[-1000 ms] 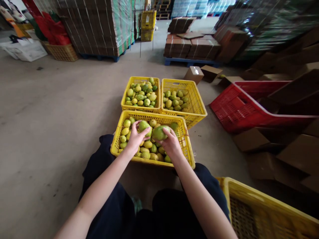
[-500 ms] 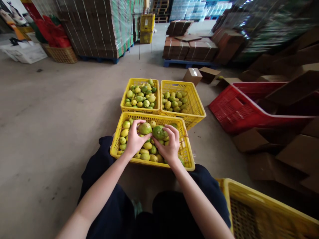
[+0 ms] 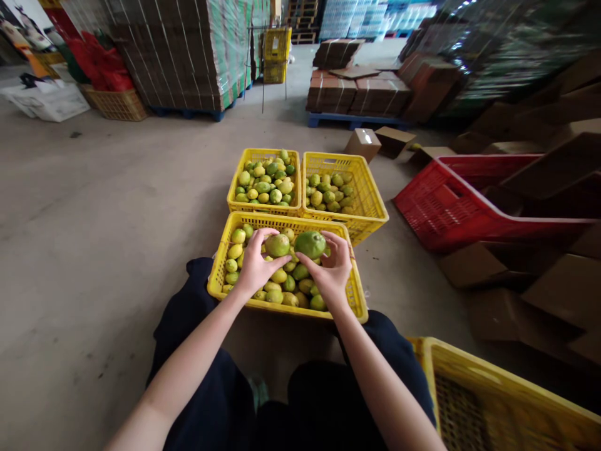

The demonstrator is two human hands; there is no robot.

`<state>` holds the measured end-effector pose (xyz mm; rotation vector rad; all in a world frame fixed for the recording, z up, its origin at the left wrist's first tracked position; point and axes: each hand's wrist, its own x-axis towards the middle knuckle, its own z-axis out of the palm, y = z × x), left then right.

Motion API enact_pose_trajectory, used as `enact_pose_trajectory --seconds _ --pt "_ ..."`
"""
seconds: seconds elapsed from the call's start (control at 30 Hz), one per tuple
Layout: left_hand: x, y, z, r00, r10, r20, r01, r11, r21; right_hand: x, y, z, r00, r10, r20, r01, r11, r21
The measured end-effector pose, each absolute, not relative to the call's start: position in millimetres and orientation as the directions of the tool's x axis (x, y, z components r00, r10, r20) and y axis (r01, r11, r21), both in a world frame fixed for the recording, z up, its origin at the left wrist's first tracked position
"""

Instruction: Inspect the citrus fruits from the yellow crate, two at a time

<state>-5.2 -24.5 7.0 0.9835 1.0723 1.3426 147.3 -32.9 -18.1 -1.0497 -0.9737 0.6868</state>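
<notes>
My left hand (image 3: 257, 264) is closed on a yellow-green lemon (image 3: 278, 245), held between thumb and fingers. In my right hand (image 3: 332, 268) a larger, greener lemon (image 3: 310, 243) is gripped the same way, thumb in front and fingers at its right side. The two fruits are side by side with a small gap between them. Both are above the front yellow crate (image 3: 355, 285), where several yellow and green lemons (image 3: 273, 295) lie. The crate sits between my knees, and my hands hide part of its fruit.
Beyond the front crate stand a left yellow crate (image 3: 230, 191) heaped with lemons and a right yellow crate (image 3: 373, 194) holding fewer. A red crate (image 3: 432, 203) with cardboard is at right. Another yellow crate (image 3: 504, 369) stands by my right knee. Cartons on a blue pallet (image 3: 328, 119) are farther back.
My right hand has moved a little to the right with its lemon, which has turned in the fingers. The left hand's lemon has shifted slightly right. The crates have not moved.
</notes>
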Motion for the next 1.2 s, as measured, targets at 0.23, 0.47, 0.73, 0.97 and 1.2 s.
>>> enact_pose_trajectory --seconds 0.23,0.47,0.73,0.97,1.2 --pt "-9.3 -16.3 9.0 0.085 0.975 -0.206 -0.486 0.221 0.846 156.6 -28.2 -4.0 0.185 0.964 -0.193 -0.666 -0.022 -0.745" --pt "-14.6 -10.8 13.4 0.322 0.870 -0.373 -0.676 0.487 0.552 163.4 -22.4 -4.6 0.038 0.910 -0.413 -0.806 -0.217 -0.551" --pt "-15.2 -9.7 8.5 0.370 0.824 -0.429 -0.598 0.565 0.568 163.3 -21.0 -6.9 -0.065 0.899 -0.433 -0.852 -0.276 -0.444" --pt "-14.2 -9.8 2.3 0.392 0.845 -0.365 -0.517 0.530 0.672 159.4 -17.9 -13.8 -0.087 0.873 -0.480 -0.765 -0.367 -0.529" --pt "-11.1 -12.1 5.4 0.349 0.871 -0.345 -0.545 0.488 0.682 156.6 -20.2 -14.8 -0.082 0.870 -0.487 -0.775 -0.362 -0.517"
